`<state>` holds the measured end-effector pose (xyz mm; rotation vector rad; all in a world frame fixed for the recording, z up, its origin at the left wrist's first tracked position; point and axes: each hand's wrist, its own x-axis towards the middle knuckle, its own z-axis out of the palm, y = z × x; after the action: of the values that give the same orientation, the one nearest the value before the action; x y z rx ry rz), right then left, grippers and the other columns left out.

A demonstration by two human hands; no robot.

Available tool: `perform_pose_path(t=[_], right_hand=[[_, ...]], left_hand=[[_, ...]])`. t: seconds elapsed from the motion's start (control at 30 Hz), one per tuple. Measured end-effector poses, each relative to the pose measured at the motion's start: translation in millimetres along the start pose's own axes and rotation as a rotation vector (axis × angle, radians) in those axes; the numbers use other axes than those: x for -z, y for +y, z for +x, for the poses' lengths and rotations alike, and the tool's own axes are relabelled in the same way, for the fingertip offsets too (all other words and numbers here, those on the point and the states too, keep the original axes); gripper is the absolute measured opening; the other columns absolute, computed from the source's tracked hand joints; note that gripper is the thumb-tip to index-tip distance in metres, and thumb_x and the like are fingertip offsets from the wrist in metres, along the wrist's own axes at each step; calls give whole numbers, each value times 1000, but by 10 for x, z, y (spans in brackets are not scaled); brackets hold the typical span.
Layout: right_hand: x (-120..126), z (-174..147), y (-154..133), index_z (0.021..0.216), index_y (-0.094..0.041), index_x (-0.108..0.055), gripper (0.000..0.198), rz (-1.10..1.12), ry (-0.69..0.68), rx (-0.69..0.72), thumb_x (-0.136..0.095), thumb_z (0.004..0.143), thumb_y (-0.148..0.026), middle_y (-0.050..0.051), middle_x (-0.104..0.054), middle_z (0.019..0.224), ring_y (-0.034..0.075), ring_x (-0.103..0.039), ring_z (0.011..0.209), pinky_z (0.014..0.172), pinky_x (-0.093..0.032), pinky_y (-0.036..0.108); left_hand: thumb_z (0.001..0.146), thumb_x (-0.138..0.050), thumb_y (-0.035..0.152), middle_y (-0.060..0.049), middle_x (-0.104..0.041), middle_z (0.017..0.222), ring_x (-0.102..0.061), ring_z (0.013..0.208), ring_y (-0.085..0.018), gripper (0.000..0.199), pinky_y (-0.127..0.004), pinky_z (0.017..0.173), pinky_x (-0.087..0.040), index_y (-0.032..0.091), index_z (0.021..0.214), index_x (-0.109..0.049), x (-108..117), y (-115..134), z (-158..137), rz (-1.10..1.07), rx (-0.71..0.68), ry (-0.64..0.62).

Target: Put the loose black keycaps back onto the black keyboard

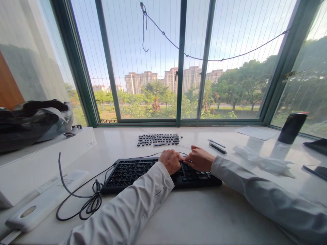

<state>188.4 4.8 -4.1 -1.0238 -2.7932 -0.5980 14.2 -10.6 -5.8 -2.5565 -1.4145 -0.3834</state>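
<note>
Black keyboard (143, 172): lies near the front edge of the desk (194, 217), about midway along it, its cable (87, 200) coiled off its left end.
Left hand (170, 161): knuckles up, fingers curled down onto the keys right of centre; whether it grips anything cannot be told.
Right hand (200, 158): just beside the left, resting on the same keys, grip likewise unclear.
Loose keycaps (158, 139): set in rows behind the keyboard, toward the window edge.
Pens (217, 145): right of the keycaps.
Dark cylinder (292, 128): upright near the far right corner.

Black cylinder (292, 128) standing right by window, crumpled tissue (265, 162) lying nearby, two pens (217, 145) lying mid-counter, white box (46, 160) sitting left.
</note>
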Motion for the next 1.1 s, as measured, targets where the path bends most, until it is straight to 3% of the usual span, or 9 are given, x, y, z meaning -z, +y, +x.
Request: perform_pose_path(t=[0.4, 0.6, 0.93, 1.1], right_hand=[[-21, -59, -30, 82, -25, -72, 37, 15, 84, -117, -38, 91, -35, 5, -68, 62, 13, -56, 55, 73, -29, 32], [-40, -75, -31, 87, -28, -73, 37, 35, 97, -108, -38, 91, -38, 4, -68, 62, 13, -56, 56, 74, -28, 32], [-8, -71, -38, 87, -30, -73, 38, 103, 110, -135, -37, 92, -42, 3, -69, 62, 12, -56, 56, 73, -27, 31], [-39, -72, 134, 100, -25, -70, 41, 35, 207, -308, -34, 93, -41, 5, -71, 67, 13, -58, 59, 77, -28, 31]], left_hand=[[78, -42, 28, -13, -69, 79, -65, 79, -26, 32, -35, 65, -45, 19, 80, -73, 2, -53, 30, 34, -26, 36], [76, -44, 25, -13, -69, 81, -64, 83, -25, 30, -34, 68, -45, 19, 81, -73, 51, -60, 11, 15, 45, 23], [77, -44, 26, -11, -70, 83, -65, 81, -25, 31, -35, 67, -46, 20, 86, -73, -9, -88, 17, 12, 39, 50], [74, -45, 24, -12, -69, 78, -65, 78, -26, 30, -36, 65, -47, 21, 81, -74, -16, -110, 18, 14, 23, 74]])
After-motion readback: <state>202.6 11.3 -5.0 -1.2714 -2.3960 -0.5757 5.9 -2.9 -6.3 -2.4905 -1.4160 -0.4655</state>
